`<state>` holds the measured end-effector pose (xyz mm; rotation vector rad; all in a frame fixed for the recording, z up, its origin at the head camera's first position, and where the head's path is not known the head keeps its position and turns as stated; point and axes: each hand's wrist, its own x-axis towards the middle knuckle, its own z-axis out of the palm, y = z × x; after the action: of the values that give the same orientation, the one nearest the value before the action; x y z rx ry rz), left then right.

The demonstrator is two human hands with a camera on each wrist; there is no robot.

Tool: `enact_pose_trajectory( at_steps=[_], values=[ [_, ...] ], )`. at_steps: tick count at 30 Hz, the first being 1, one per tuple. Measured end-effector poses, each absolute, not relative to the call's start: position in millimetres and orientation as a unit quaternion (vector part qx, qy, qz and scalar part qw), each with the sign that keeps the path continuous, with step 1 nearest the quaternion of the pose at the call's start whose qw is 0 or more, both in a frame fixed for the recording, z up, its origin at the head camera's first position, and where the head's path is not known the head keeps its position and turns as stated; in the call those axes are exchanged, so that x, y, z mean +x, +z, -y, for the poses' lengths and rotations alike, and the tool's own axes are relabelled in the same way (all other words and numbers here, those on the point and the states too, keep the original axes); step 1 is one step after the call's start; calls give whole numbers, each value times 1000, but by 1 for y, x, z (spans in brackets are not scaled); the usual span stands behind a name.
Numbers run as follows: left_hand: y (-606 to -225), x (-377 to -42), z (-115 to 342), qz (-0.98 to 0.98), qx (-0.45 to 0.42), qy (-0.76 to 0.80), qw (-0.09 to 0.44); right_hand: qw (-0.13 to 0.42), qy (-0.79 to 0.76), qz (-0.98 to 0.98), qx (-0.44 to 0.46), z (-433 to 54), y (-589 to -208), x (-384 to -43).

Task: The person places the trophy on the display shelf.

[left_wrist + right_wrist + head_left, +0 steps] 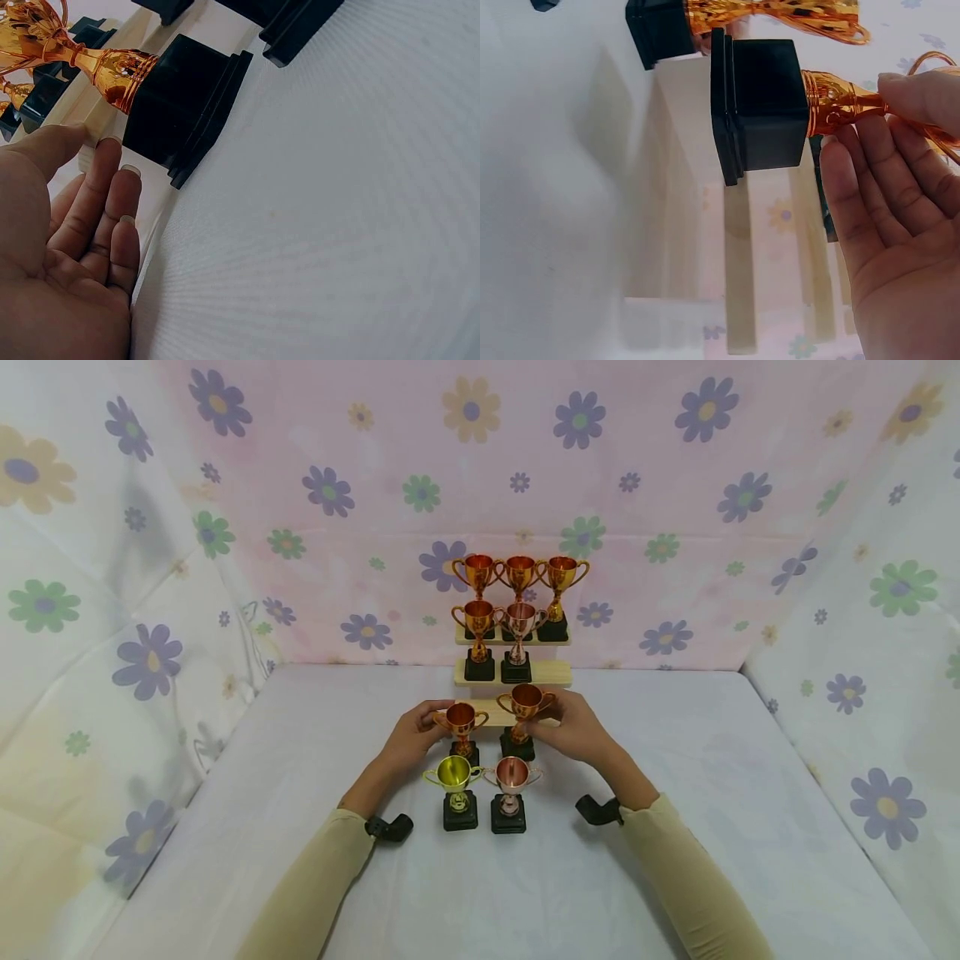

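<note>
With thumb and fingers, my right hand [577, 727] pinches the stem of a bronze-orange trophy cup [527, 697]. Its black base [769, 105] is raised off the table in the right wrist view, in front of the lowest wooden shelf [487, 713]. My left hand [415, 731] pinches the left end of that shelf, as the left wrist view shows [82, 247]. Just right of those fingers stands another orange trophy [461, 717]. Nearer me on the table are a yellow-gold trophy [454, 774] and a rose-coloured trophy [512, 774], both upright.
On the middle shelf [551, 673] stand an orange trophy [478, 617] and a rose one [519, 620], with bare wood to their right. The top shelf [491, 641] carries three trophies, the rightmost golden [561, 575]. Flowered cloth [300, 585] surrounds the white table [675, 752].
</note>
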<state>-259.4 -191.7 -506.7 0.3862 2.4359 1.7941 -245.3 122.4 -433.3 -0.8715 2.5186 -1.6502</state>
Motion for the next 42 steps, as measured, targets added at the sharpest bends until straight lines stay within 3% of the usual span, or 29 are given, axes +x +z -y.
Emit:
enact_pose_trajectory(
  at_steps=[25, 42],
  values=[
    [-508, -261, 193, -795, 117, 593, 53, -88, -569, -781, -241, -142, -412, -256],
    [-509, -262, 192, -793, 122, 595, 48, -195, -585, -763, -192, -144, -412, -271]
  ],
)
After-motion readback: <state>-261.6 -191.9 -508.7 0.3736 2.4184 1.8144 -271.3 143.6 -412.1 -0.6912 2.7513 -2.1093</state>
